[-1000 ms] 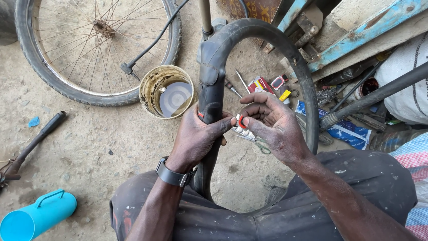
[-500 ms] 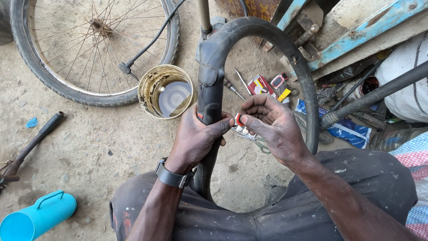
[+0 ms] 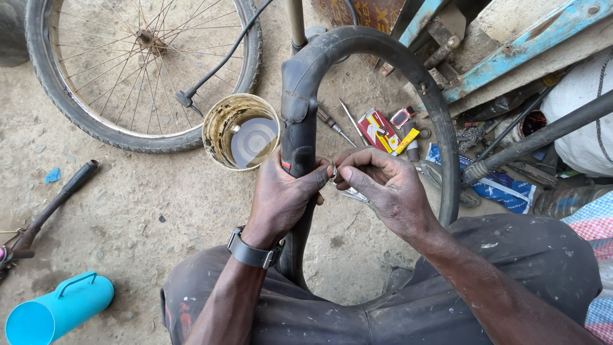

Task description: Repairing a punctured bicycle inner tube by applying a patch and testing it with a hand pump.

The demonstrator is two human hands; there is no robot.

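Scene: A person is sitting on a dusty concrete floor, working on a black inner tube (image 3: pixel 299 121) that is arching up between the knees.
Inner tube: It is standing upright in a loop, its left limb running down past the wrist toward the lap, its right limb curving behind the right forearm.
Left hand: The left hand (image 3: pixel 281 195) is wrapping the tube's left limb, fingers clenched round the rubber, thumb pressing the side; a dark watch (image 3: pixel 252 253) is sitting on the wrist.
Right hand: The right hand (image 3: pixel 383 185) is pinching a small pale object (image 3: pixel 333 171) between thumb and fingertips, right against the tube; what it is cannot be told.
Doing it well: By the look of it, the steady grip is keeping the worked spot taut and facing up; keeping the pinch close to the rubber and the tube from twisting seems the main care.
Pose: Both forearms are reaching forward from the lap, wrists bent inward, hands meeting at the tube.
Surroundings: A tin of liquid (image 3: pixel 242 133) is standing just beside the tube, a spoked wheel (image 3: pixel 137 67) lying beyond it, a red packet (image 3: pixel 378 128) and screwdrivers (image 3: pixel 335 123) scattered to the right, a blue container (image 3: pixel 57 308) lying near the left knee.
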